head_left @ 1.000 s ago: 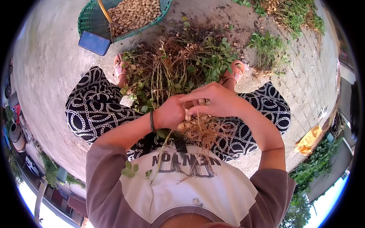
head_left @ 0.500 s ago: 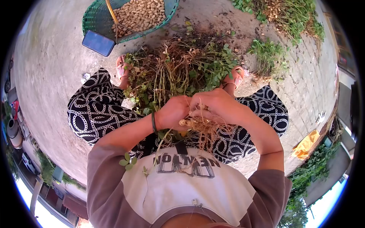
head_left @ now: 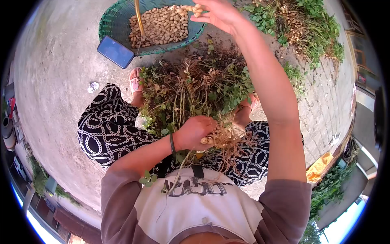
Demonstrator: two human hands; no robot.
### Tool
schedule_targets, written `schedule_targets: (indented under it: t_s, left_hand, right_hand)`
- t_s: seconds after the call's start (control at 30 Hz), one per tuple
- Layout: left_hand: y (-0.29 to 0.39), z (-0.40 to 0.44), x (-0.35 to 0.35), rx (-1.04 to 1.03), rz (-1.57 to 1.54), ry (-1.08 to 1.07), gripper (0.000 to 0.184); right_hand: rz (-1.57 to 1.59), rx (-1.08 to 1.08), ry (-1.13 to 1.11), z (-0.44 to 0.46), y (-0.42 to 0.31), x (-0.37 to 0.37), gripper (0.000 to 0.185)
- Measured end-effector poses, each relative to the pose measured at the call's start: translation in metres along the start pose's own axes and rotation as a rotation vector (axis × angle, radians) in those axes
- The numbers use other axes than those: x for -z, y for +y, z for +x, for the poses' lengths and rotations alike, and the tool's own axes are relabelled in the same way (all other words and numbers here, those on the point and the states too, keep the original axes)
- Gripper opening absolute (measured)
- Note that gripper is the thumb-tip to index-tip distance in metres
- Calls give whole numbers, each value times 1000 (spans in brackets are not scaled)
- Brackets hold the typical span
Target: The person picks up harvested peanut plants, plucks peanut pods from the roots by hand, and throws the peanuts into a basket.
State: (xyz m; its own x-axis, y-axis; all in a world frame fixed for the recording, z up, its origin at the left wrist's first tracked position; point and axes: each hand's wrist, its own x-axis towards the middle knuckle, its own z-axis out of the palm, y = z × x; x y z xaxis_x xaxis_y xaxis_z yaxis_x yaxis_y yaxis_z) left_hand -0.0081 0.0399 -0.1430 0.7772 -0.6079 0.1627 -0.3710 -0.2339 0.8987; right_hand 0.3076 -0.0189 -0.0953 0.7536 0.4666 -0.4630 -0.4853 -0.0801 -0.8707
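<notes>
My left hand [head_left: 198, 132], with a dark bracelet at its wrist, is closed around a peanut plant [head_left: 227, 140]. The plant's tangled roots spread to the right over my lap, and one peanut [head_left: 207, 140] shows beside my fingers. Stretched far forward, my right hand [head_left: 215, 15] is over the right rim of a green basket [head_left: 109, 22]. Between its thumb and fingers are a few peanuts [head_left: 196, 9]; part of that hand is cut off by the top edge. Many peanuts [head_left: 158, 26] lie in the basket.
Between my sandalled feet lies a heap of peanut plants [head_left: 191, 89]. A phone [head_left: 115, 51] rests against the basket's near side, by its handle [head_left: 139, 18]. More plants [head_left: 300, 24] lie at the upper right. A yellow cloth or bag [head_left: 319, 166] is on the right.
My right hand has left the roots at my lap and moved forward to the basket with peanuts in it. My left hand still holds the plant. The view has shifted slightly.
</notes>
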Motion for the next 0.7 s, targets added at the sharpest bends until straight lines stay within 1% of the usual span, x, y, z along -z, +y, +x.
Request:
schedule_targets:
  t_s: [0.03, 0.1, 0.13, 0.2, 0.23, 0.27, 0.3, 0.33, 0.37, 0.4, 0.43, 0.47, 0.5, 0.53, 0.57, 0.6, 0.63, 0.67, 0.7]
  left_hand:
    - [0, 0, 1, -5, -13, 11, 44]
    - [1, 2, 5, 46, -30, 60, 40]
    - [0, 3, 5, 71, -39, 88, 39]
    - [-2, 4, 6, 149, -100, 122, 38]
    - [-4, 3, 7, 195, -121, 141, 37]
    - [-4, 3, 11, 217, -141, 141, 37]
    - [-2, 5, 15, 237, -162, 138, 36]
    - [-1, 7, 15, 254, -187, 133, 36]
    - [-2, 6, 13, 298, -197, 100, 35]
    - [-1, 9, 14, 316, -231, 118, 35]
    - [1, 13, 17, 335, -262, 137, 35]
    - [3, 14, 18, 356, -296, 152, 35]
    - [4, 15, 18, 426, -332, 148, 39]
    - [3, 15, 18, 445, -344, 169, 41]
    - [4, 16, 19, 461, -358, 188, 42]
    - [4, 17, 19, 475, -375, 207, 44]
    - [-4, 14, 12, 406, -389, 259, 47]
    - [-4, 15, 11, 494, -471, 206, 49]
    - [-4, 15, 11, 578, -549, 152, 52]
  right_hand:
    - [17, -33, 11, 8, -4, -1, 55]
    - [-142, 267, 130, 16, 33, 15, 32]
    - [-226, 418, 187, 20, 57, 29, 29]
    - [-290, -45, 184, 8, 96, 54, 31]
    - [-370, -190, 146, 10, 136, 69, 29]
    - [-470, -329, 105, 16, 185, 87, 20]
    - [-701, -223, 37, 21, 225, 100, 21]
    - [-929, -111, -27, 24, 254, 107, 27]
    - [-1055, -39, -10, 26, 271, 104, 33]
    - [-1177, 40, 8, 26, 276, 95, 39]
    - [-1280, -12, -59, 29, 278, 88, 40]
    - [-1337, 16, -69, 32, 284, 82, 40]
    - [-1394, 41, -76, 34, 290, 77, 39]
    - [-1454, 68, -80, 37, 295, 72, 39]
    - [-1566, 148, -83, 39, 298, 72, 36]
    - [-1585, 132, -104, 41, 300, 73, 34]
    - [-1606, 114, -125, 41, 302, 77, 32]
    - [-1629, 94, -143, 41, 304, 81, 30]
    - [-1628, 126, -139, 41, 306, 84, 29]
